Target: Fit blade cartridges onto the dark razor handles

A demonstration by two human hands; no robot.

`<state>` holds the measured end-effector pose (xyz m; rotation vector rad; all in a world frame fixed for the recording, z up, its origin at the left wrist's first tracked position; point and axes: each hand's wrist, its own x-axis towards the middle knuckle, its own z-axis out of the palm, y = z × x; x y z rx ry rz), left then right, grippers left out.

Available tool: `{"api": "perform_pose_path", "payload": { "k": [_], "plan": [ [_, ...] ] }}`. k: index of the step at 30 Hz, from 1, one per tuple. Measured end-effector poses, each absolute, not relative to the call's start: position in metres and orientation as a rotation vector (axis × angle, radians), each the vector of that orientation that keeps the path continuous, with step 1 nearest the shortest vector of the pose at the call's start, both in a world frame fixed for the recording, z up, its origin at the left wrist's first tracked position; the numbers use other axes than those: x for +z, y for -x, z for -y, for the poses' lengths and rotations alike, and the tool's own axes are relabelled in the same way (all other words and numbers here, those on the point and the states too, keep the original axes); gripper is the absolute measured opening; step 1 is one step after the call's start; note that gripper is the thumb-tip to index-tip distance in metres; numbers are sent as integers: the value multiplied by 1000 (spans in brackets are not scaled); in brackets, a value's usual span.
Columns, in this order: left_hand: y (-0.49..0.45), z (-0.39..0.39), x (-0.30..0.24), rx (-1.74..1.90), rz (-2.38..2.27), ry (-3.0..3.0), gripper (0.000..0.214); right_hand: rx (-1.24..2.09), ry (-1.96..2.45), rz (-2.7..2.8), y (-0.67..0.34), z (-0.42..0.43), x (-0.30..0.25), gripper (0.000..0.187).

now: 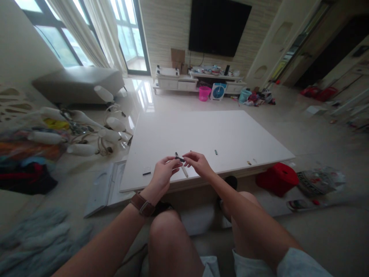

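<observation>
My left hand (165, 171), with a brown strap on its wrist, pinches one end of a small dark, narrow piece (180, 159) above the near part of the white table (201, 130). At the other end of that piece are the closed fingertips of my right hand (198, 163). The piece is too small for me to tell its kind. Beneath the hands lies a thin, light-handled tool (185, 171), partly hidden by the fingers. A short black bar (147, 173) rests left of my left hand. Right of my right hand is a small dark grey block (216, 152).
Small brownish bits (249, 163) lie near the table's right front edge. A red stool (276, 179) stands beside that corner. At left are a chandelier with white shades (82, 149) and an open white box (99, 188) on the floor. My knees are close below the front edge.
</observation>
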<state>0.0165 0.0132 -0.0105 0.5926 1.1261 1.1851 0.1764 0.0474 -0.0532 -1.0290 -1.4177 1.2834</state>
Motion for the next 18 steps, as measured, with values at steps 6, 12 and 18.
{"api": "perform_pose_path", "payload": {
  "k": [6,12,18],
  "plan": [
    [-16,-12,-14,1198,-1139,-725,32,1180,990,1521,-174,-42,-43,25],
    [-13,-13,-10,1218,-1206,-704,33,697,917,1897,-172,-33,-27,11],
    [-14,-14,-8,1175,-1167,-730,37,976,1028,1606,-170,-34,-36,17]
  ]
}}
